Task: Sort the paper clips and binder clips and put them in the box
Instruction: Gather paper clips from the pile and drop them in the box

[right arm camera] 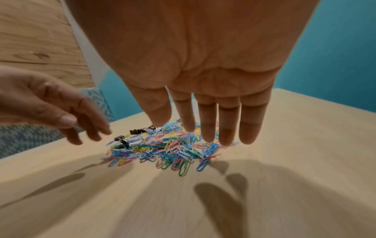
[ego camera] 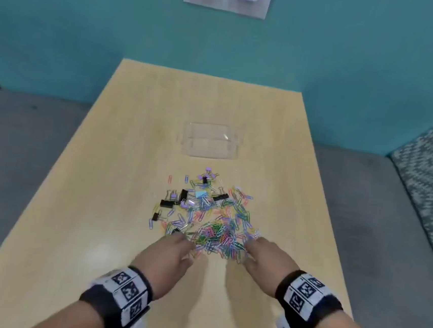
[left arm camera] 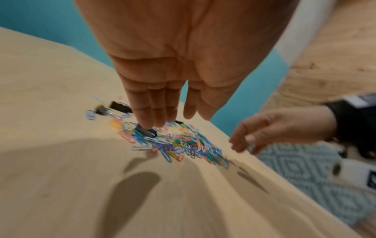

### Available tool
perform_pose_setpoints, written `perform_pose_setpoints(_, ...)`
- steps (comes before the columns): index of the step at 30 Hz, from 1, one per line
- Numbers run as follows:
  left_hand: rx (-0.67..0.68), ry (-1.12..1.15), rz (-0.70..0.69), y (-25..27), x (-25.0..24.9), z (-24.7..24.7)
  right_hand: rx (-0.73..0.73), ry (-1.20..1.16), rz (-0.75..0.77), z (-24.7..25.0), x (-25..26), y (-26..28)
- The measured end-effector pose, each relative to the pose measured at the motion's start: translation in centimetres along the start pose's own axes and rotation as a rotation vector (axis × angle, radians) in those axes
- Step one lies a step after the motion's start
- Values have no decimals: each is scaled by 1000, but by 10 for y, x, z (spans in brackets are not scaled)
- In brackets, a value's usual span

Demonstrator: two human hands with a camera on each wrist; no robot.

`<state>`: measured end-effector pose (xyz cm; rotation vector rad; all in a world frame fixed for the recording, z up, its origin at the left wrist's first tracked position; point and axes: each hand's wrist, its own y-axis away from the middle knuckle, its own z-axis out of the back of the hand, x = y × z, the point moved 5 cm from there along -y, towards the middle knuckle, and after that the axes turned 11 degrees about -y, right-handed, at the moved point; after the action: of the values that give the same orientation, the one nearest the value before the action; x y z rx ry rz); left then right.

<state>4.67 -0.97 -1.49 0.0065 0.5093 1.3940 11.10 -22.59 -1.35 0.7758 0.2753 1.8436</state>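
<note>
Many items: one mixed heap of paper clips (ego camera: 219, 230) and binder clips (ego camera: 180, 197) is spread on the table (ego camera: 134, 129), nearer the person than the box (ego camera: 209, 144).
Box position: the clear plastic box is set just beyond the heap, toward the far edge; an inner divider appears to be present, though its compartments cannot be told apart with certainty.
Left hand (ego camera: 172, 254): fingers are extended and relaxed over the near-left rim of the heap; nothing is grasped. In the left wrist view the fingertips (left arm camera: 150, 124) are seen just above or touching a black binder clip (left arm camera: 145, 131); contact cannot be confirmed.
Right hand (ego camera: 267, 258): released, fingers straight, held over the near-right rim of the heap; nothing is held.
Paper clip handling: judged light, thin, slippery and prone to interlocking. A small bunch is best raked together and pinched, or scooped with cupped fingers.
Binder clip handling: judged stiffer and heavier. Each is best taken across its black body or by its wire handles, one at a time.
Spill risk: tangled clips may be dragged along or dropped in transit.
Edges: the heap lies well inside the table's side edges; a bench seat (ego camera: 26, 145) lies below on either side.
Open room: bare tabletop is available left and right of the heap for separated groups, and the path to the box is unobstructed.
</note>
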Motion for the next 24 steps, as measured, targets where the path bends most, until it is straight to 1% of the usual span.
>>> perform_pose_setpoints(2,-23,-49,-73,-22,-16,-10,-57,27,14,1,3,-16)
perform_pose_setpoints(4,-23,-85,-95,-42,-31,-19,-69,59,26,0,10,-27)
perform_pose_setpoints(6,-45,-111,-85,-58,-39,-28,-55,107,65,-7,14,-34)
perform_pose_setpoints(8,-56,-139,-43,-72,-41,-36,-57,142,109,-11,17,-40)
perform_pose_setpoints(9,-57,-182,-41,-77,-41,-40,-69,139,125,-11,19,-43)
perform_pose_setpoints(12,-18,-292,-16,-91,-35,-55,-111,125,141,-12,20,-54)
perform_pose_setpoints(15,-26,-335,11,-97,-29,-56,-129,167,147,-14,19,-64)
perform_pose_setpoints(19,-44,-289,40,-101,-26,-49,-103,181,151,-11,19,-73)
perform_pose_setpoints(24,-46,-235,76,-112,-20,-46,-26,125,143,-5,15,-81)
